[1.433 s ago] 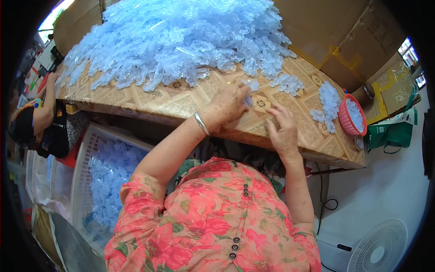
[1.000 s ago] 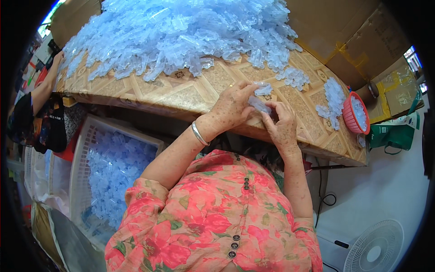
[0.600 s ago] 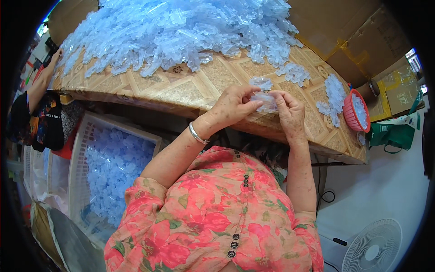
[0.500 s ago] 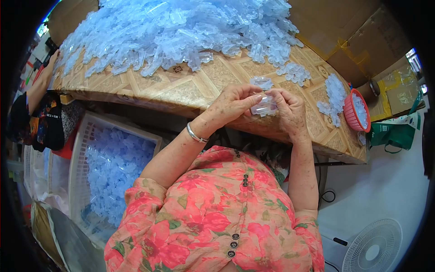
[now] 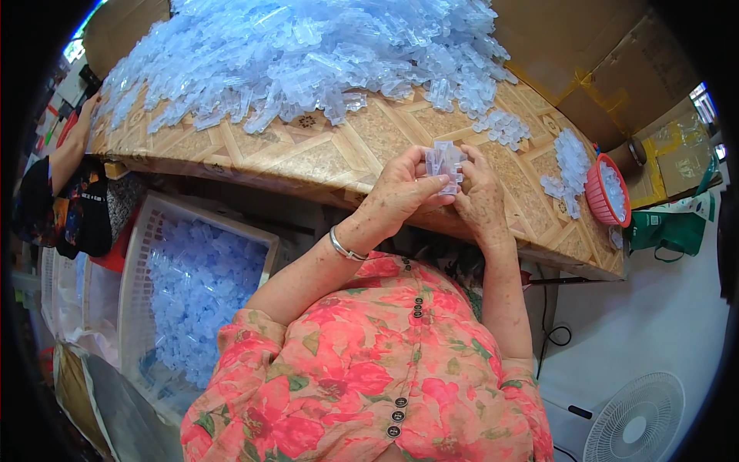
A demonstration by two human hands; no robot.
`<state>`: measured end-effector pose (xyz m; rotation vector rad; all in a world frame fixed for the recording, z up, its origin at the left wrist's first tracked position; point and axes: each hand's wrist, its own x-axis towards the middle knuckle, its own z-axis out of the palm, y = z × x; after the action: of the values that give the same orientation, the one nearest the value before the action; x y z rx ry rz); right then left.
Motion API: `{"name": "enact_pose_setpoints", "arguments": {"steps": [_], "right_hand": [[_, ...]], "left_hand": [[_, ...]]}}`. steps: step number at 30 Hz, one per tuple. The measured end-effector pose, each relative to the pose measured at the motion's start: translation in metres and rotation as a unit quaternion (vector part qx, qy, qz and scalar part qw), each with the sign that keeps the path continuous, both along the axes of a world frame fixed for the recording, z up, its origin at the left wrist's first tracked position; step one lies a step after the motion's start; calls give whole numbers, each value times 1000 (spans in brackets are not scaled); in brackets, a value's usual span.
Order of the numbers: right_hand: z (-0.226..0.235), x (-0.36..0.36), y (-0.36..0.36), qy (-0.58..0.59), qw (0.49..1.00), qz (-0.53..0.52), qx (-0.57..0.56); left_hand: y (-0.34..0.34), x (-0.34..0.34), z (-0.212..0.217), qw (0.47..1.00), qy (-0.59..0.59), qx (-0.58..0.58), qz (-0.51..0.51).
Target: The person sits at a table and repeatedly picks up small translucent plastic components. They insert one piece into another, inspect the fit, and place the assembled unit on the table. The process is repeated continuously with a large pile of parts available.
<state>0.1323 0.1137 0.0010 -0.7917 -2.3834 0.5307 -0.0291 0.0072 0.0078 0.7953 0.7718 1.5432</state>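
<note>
Left hand: the left hand holds the clear plastic pieces, thumb laid across their near face, the other fingers bent at the left side and below.
Right hand: the right hand is at their right side, fingers bent in close; whether they pinch or merely steady the pieces, I cannot tell.
Held pieces: between both hands, above the near edge of the patterned table, roughly upright; their number is unclear.
Good grip: I would keep the pressure light and even, since thin, smooth plastic likely slides or flexes under a hard squeeze.
Good alignment: fingertips at the sides would probably square the edges best, with the left thumb as the stop.
Good place: working low over the table seems sensible, so a slipped piece lands there.
Big heap: the heap of similar pieces spreads across the far side.
Right end: a small cluster, a longer pile, then the red basket with pieces inside.
Left below: the white crate holds many more.
</note>
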Motion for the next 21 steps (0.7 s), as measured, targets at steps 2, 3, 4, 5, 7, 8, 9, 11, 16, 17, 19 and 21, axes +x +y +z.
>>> {"name": "enact_pose_setpoints", "arguments": {"steps": [2,3,4,5,7,8,9,11,16,17,19,21], "right_hand": [[4,9,-5,3,1000,1,-21],[8,14,-9,0,1000,1,-21],[10,18,-12,-3,1000,2,-20],[10,23,-13,6,1000,2,-28],[7,31,-15,27,999,2,-47],[8,35,-17,43,998,-4,-46],[12,38,-21,59,997,-10,-45],[22,41,-26,79,997,-5,-25],[48,40,-41,73,996,58,-8],[48,40,-43,73,995,62,-11],[48,40,-46,72,995,68,-17],[49,38,-48,97,993,67,-23]], "left_hand": [[0,1,1,1000,-7,-5,-13],[-1,2,0,1000,-18,-3,-7],[-1,3,-1,1000,-28,-1,-1],[-2,4,-3,999,-39,0,4],[2,7,-6,998,-49,-14,35],[3,9,-7,997,-54,-21,51],[4,10,-7,996,-61,-20,58],[3,12,-4,994,-75,-17,72],[0,21,3,997,-67,5,47],[0,23,3,998,-51,14,46],[0,25,3,998,-41,16,44],[0,26,4,997,-59,19,42]]}}
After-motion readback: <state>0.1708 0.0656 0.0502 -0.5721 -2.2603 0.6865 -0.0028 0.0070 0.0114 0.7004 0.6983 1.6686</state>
